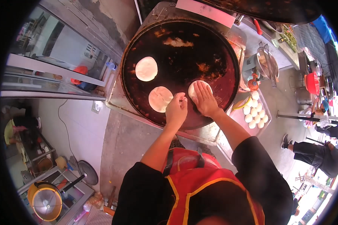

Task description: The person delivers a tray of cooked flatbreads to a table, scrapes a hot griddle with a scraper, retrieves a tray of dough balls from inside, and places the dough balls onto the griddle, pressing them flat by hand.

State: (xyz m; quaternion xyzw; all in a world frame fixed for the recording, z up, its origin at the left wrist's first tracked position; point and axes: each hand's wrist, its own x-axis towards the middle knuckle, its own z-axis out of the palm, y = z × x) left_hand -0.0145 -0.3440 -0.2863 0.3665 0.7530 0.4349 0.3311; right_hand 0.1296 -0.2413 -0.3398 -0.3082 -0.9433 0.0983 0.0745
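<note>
A large round dark griddle (176,60) has three pale flat dough rounds on it. One round (146,69) lies at the left, and a second (160,99) lies below it, close beside my left hand (177,108). My left hand is closed, its fingers curled over the griddle's near part; whether anything is inside them is hidden. My right hand (204,98) rests flat on the third round (192,90), fingers stretched out and covering most of it. The dough's edge shows at the left of and above the fingers.
Right of the griddle, a tray (266,99) holds several pale dough balls (253,112). A metal pot (266,65) with utensils stands beyond it. The raised dark lid (266,9) hangs above. A person (315,153) is at the far right, another (17,129) at the far left.
</note>
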